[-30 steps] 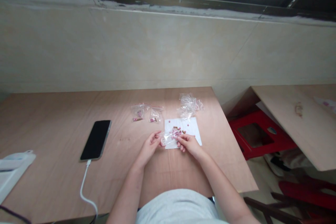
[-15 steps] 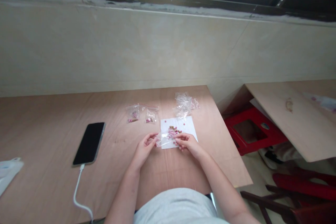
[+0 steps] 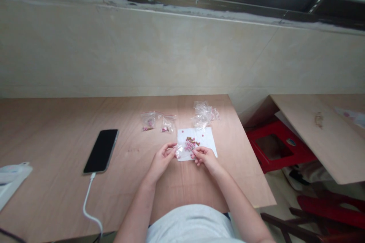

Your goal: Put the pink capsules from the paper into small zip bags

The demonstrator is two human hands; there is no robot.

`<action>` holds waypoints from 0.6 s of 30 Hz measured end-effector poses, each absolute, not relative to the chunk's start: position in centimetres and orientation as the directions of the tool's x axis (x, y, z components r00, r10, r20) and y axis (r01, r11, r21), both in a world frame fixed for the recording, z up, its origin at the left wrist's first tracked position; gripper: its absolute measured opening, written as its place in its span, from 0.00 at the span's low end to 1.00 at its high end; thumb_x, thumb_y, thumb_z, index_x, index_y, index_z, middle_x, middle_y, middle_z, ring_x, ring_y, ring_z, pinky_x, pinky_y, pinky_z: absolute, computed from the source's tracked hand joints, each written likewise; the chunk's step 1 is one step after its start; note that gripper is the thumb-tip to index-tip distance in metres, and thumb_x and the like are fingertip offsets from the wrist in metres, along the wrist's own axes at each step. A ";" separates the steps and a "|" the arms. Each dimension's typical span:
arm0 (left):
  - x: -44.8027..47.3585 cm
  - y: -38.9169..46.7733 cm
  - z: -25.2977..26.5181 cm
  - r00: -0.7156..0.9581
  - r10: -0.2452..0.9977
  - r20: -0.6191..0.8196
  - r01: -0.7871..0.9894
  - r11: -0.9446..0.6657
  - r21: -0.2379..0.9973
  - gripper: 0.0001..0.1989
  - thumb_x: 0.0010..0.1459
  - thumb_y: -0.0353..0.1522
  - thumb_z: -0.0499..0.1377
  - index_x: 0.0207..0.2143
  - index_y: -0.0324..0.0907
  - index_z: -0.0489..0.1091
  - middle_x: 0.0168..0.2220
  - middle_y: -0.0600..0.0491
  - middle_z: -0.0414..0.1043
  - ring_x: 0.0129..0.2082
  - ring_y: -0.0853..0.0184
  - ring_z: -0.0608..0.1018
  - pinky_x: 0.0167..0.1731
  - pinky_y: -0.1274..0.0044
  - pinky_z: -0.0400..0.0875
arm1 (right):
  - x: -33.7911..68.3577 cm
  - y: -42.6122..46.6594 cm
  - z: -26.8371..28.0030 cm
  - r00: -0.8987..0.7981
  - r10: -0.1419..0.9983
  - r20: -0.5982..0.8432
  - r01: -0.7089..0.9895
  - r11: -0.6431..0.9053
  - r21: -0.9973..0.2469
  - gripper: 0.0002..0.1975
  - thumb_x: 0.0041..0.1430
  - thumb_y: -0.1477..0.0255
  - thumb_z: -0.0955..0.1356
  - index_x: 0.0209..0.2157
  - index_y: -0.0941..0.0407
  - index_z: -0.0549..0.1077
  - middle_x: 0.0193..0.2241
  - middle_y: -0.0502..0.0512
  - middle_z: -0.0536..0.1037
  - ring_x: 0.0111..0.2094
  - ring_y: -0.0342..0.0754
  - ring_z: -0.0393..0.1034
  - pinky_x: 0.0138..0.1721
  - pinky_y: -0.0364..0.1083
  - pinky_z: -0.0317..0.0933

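The person's shirt is pale, greyish-white, and makes a rounded shape at the bottom centre of the frame; it looks plain, with some soft folds. Beside its right edge, a small piece of dark cloth is visible. Both forearms are bare, and also the left hand and the right hand.

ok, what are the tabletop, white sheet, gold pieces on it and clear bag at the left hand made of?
Tabletop: wood or wood-look board, low sheen; streaky grain shows.
White sheet: probably paper, matte; thin, flat, no glare.
Gold pieces: brassy sheen; metal or coated plastic, too small to tell.
Clear bag: likely plastic film, glossy; see-through with highlights.
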State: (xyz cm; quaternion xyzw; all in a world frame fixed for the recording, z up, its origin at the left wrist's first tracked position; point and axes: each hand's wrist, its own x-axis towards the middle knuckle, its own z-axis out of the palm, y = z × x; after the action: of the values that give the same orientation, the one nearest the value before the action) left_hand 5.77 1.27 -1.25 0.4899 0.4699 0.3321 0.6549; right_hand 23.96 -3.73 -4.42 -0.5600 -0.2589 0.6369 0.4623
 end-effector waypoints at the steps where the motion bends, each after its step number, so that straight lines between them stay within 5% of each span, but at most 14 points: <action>1: 5.9 1.3 -1.3 0.351 0.892 -0.284 0.006 0.301 0.954 0.18 0.46 0.38 0.60 0.39 0.37 0.65 0.32 0.52 0.73 0.29 0.69 0.74 0.32 0.77 0.69 | 23.9 -3.7 -4.4 0.049 0.879 -0.475 -0.301 -0.440 -0.846 0.17 0.37 0.60 0.70 0.24 0.60 0.69 0.21 0.52 0.74 0.15 0.37 0.61 0.14 0.38 0.56; 18: 5.9 0.5 -0.1 0.408 0.883 -0.231 0.067 0.223 0.972 0.13 0.50 0.36 0.57 0.38 0.40 0.62 0.31 0.54 0.67 0.28 0.71 0.72 0.32 0.77 0.68 | 24.0 -4.1 -3.9 0.104 0.878 -0.467 -0.339 -0.411 -0.847 0.17 0.35 0.61 0.71 0.25 0.59 0.69 0.22 0.52 0.73 0.20 0.41 0.65 0.19 0.41 0.60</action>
State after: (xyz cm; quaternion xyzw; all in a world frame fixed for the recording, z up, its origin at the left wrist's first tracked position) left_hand 5.94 0.47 -0.14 0.5369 0.4424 0.3163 0.6449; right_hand 24.05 -4.07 -3.90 -0.5613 -0.2402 0.6247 0.4868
